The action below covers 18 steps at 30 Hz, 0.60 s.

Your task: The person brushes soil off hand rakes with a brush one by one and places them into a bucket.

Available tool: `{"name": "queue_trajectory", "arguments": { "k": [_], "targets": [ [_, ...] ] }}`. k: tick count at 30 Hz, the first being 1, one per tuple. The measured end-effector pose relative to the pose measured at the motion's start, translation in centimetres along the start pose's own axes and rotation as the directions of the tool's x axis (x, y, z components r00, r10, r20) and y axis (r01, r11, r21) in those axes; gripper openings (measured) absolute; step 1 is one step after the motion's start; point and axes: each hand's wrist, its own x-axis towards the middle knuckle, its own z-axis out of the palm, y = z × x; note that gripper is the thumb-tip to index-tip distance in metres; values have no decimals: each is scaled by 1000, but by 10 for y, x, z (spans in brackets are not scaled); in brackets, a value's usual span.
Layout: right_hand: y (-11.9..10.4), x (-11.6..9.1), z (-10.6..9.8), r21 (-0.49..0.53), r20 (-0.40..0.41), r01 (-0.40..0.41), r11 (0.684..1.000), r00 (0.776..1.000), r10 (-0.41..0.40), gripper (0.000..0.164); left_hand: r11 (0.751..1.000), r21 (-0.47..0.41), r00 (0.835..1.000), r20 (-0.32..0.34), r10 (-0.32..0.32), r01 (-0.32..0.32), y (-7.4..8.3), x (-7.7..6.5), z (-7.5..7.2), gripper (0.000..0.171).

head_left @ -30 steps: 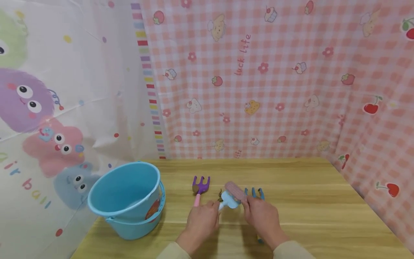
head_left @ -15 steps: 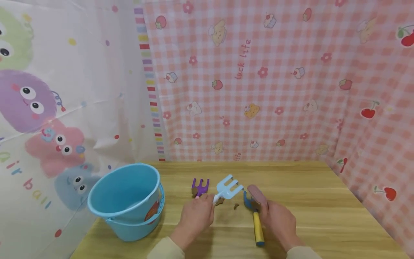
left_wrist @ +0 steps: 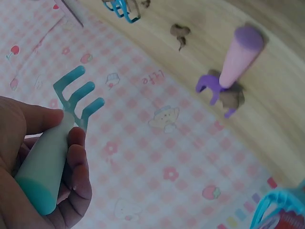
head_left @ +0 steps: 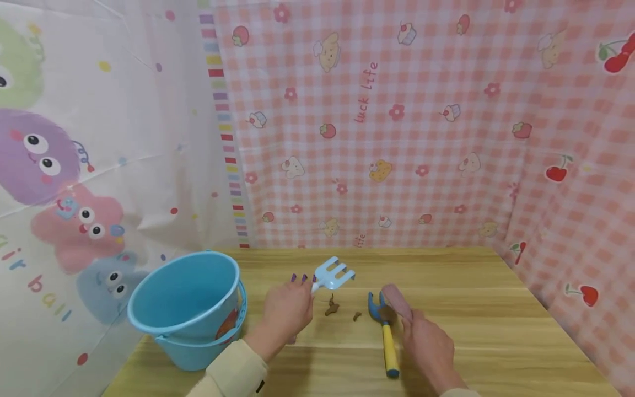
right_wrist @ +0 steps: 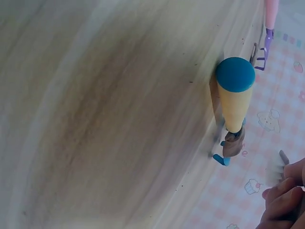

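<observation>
My left hand (head_left: 285, 311) grips a light blue hand fork (head_left: 329, 275), raised above the table; in the left wrist view its tines look clean. A small brush (head_left: 397, 302) with a pinkish back is in my right hand (head_left: 429, 344); white bristles (right_wrist: 275, 172) show in the right wrist view. Beside that hand lies a blue hand fork with a yellow handle (head_left: 389, 347), a brown clump (right_wrist: 233, 144) stuck on its head. A purple fork with a pink handle (left_wrist: 242, 55), also soiled, lies mostly hidden behind my left hand in the head view.
Brown crumbs (head_left: 332, 309) lie on the wooden table (head_left: 471, 309) between the hands. A light blue bucket (head_left: 198, 353) with its handle down stands at the left. Patterned cloths (head_left: 421, 138) hang along the back and sides.
The brush was against the light blue fork a second ago; now they are apart. My left hand has moved left with the fork, and my right hand moved right, uncovering the yellow-handled fork.
</observation>
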Motion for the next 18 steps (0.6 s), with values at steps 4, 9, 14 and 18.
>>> {"name": "queue_trajectory", "arguments": {
  "k": [4, 9, 14, 18],
  "targets": [
    [5, -1, -1, 12, 11, -14, 1000, 1000, 14, 34, 997, -54, 996, 73, -47, 51, -6, 5, -12, 15],
    [9, -2, -2, 29, 14, -30, 999, 999, 30, 32, 990, -109, 991, 117, -72, 85, -15, 12, -30, 15],
    [12, -2, -3, 33, 6, -36, 999, 999, 36, 29, 990, -98, 987, 132, -87, 101, -29, 20, -45, 18],
    [13, -2, -5, 26, 11, -41, 999, 999, 41, 33, 993, -53, 990, 105, -98, 104, -42, 22, -54, 14]
  ]
}}
